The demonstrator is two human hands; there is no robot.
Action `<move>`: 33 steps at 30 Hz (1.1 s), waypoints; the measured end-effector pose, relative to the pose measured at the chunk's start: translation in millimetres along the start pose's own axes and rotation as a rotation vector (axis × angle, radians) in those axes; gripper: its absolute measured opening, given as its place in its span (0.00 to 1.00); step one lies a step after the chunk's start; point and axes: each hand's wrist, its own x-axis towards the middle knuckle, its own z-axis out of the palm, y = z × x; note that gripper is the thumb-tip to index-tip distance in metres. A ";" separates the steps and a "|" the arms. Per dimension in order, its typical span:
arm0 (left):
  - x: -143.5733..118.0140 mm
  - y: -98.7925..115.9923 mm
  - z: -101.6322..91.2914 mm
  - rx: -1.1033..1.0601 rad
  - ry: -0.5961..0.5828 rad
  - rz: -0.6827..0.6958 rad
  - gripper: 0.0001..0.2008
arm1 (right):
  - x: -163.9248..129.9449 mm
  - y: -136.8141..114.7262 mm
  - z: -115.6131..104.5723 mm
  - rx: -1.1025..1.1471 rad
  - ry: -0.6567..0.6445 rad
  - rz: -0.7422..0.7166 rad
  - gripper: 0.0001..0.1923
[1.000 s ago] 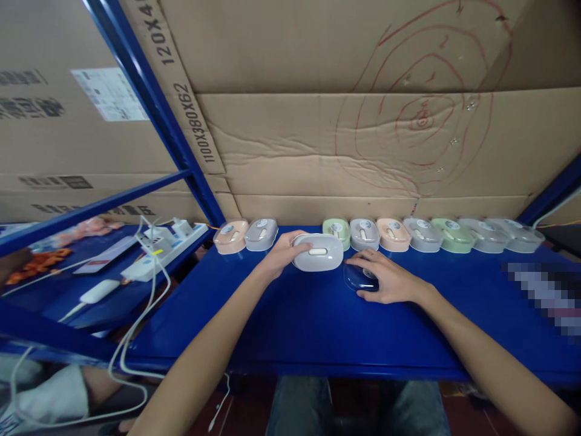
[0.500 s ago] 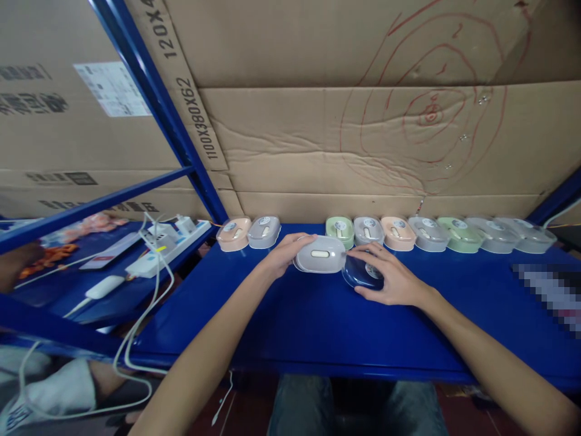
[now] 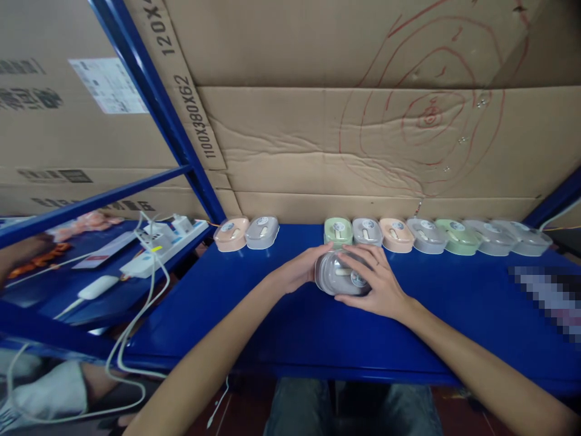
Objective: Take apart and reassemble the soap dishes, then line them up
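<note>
Your left hand (image 3: 299, 272) and right hand (image 3: 376, 278) both grip the grey box (image 3: 338, 280), lid seating; next likely needs even downward pressure.

Blue metal shelf (image 3: 281, 339) served as work surface. Flattened cardboard sheets (image 3: 363, 145) formed back wall, red concentric scribbles (image 3: 426, 115) drawn on them. Slanted blue upright (image 3: 158, 115) crossed left side. Printed cartons (image 3: 49, 121) stacked behind it. White power strip (image 3: 163, 248) with cables lay on lower left shelf. Dim, even light.
</note>
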 end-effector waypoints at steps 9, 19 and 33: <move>-3.6 -1.8 -0.6 0.003 -0.067 0.030 0.35 | 3.9 1.1 -4.0 -0.068 -0.095 -0.133 0.50; -9.8 8.8 0.0 0.091 -0.128 0.167 0.33 | 0.9 8.4 -9.6 0.065 -0.175 0.044 0.60; -10.4 11.9 -30.1 0.541 -0.186 0.327 0.38 | -11.1 23.1 -0.1 0.227 -0.135 0.324 0.35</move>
